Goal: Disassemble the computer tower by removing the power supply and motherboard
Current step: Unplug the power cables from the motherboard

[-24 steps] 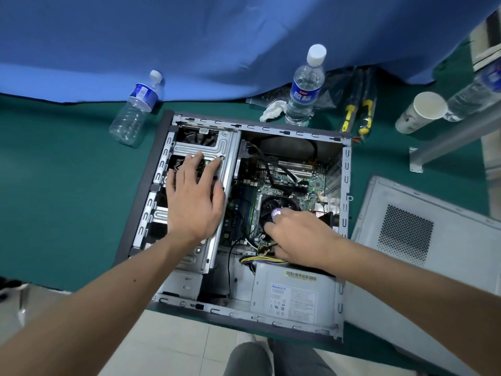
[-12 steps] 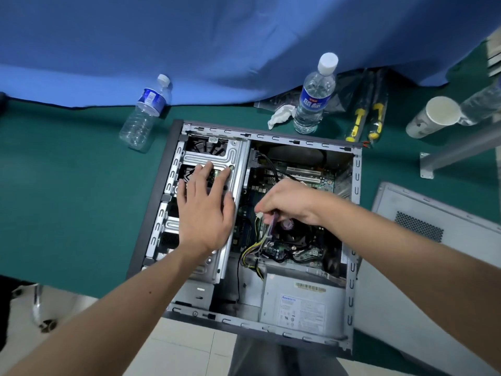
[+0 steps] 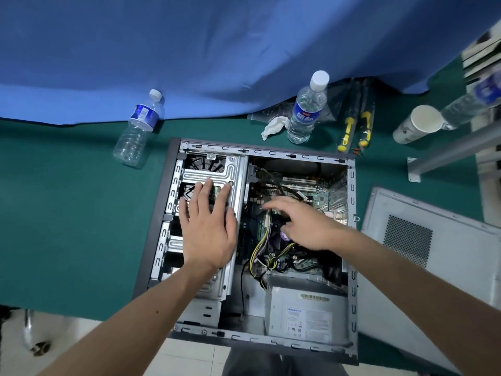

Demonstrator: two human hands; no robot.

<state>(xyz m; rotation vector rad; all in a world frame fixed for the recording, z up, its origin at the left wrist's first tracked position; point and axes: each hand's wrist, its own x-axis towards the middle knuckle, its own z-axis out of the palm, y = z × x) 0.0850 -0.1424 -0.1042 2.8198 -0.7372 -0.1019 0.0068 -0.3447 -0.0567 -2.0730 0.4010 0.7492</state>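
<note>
Head view: the computer tower (image 3: 351, 240) lies open on the green worktop (image 3: 67, 213), power supply (image 3: 306, 310) nearest me. My left hand (image 3: 207, 229) rests flat, fingers (image 3: 204, 191) straight, on the drive cage (image 3: 233, 169); my right hand (image 3: 303, 223) reaches over the motherboard (image 3: 317, 194), fingers loosely curled, grip unclear.

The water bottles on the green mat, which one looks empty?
The left bottle by the blue cloth looks empty; the white-capped bottle beside the crumpled tissue holds water.
</note>
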